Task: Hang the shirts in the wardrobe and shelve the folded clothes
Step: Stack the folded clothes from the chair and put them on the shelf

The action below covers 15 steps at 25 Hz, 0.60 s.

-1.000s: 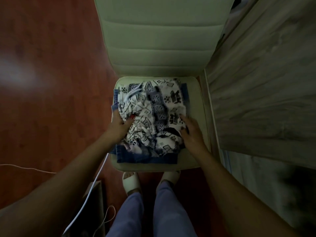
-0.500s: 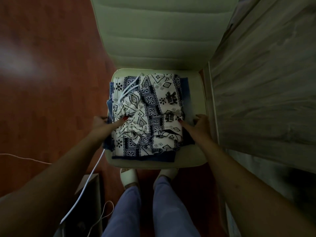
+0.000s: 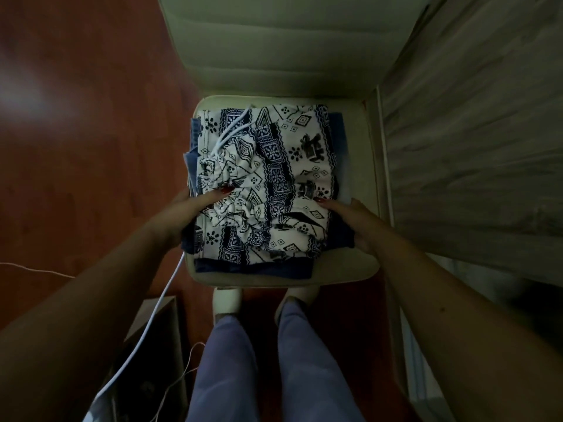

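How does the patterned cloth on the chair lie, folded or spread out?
Folded: the patterned cloth forms a compact, somewhat rumpled rectangle atop blue clothes on the chair.

The single head-worn camera looks almost straight down, close over a chair seat [image 3: 350,266] with folded clothes [image 3: 268,184] mid-frame. The wearer's legs [image 3: 225,360] fill the bottom edge.

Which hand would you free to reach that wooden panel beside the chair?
Right, probably. The right hand grips the folded pile on the side nearest the wooden panel; the left hand grips the far side and would have to cross over.
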Motion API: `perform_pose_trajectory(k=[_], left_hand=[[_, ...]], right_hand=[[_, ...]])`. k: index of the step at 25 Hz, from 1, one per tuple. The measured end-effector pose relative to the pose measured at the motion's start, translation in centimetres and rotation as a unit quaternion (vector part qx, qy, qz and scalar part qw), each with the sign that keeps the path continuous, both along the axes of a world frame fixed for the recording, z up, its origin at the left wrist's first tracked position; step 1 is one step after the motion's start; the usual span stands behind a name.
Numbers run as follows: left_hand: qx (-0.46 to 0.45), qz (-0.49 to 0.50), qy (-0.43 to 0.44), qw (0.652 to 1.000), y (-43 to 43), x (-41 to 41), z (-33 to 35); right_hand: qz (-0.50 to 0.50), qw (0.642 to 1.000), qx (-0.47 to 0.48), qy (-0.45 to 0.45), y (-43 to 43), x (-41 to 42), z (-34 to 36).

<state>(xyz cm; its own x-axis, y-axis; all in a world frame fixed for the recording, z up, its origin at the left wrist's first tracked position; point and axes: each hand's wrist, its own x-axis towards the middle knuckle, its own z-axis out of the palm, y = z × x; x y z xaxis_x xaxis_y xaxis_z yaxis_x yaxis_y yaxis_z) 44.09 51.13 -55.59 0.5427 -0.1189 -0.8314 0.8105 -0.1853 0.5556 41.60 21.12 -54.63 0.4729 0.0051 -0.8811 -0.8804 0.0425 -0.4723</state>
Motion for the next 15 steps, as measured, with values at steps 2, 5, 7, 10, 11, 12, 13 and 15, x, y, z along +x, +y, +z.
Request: perform_pose_trajectory(k=[2,5,7,10,11,12,13,15], left_hand=[[-0.008,0.022,-0.020,1.000,-0.6,-0.4,0.9],[-0.018,0.009,-0.043,0.999,-0.8,-0.5,4.3],[-0.027,-0.022,-0.063,0.997,-0.6,-0.2,8.2],[-0.051,-0.067,-0.136,0.987,-1.5,0.5,16.8],[-0.063,-0.080,-0.166,0.981,-2.1,0.7,20.3],[-0.069,-0.097,-0.187,0.975,-2.9,0.7,23.3],[-0.071,-0.110,-0.209,0.969,-3.5,0.9,26.5],[-0.100,-0.172,-0.245,0.949,-5.2,1.0,33.8]], right_hand=[[-0.003,1.000,0.008,-0.025,0.5,-0.5,1.3],[-0.022,0.998,0.022,-0.049,0.9,-1.6,4.1],[-0.041,0.996,0.026,-0.072,1.1,-2.8,8.0],[-0.087,0.988,0.019,-0.126,0.4,-5.3,16.3],[-0.112,0.983,0.016,-0.142,-0.1,-6.2,20.0],[-0.136,0.979,0.012,-0.152,-0.5,-6.8,23.0],[-0.161,0.973,-0.001,-0.165,-1.1,-7.6,26.3],[-0.217,0.952,-0.020,-0.216,-2.1,-10.2,34.0]])
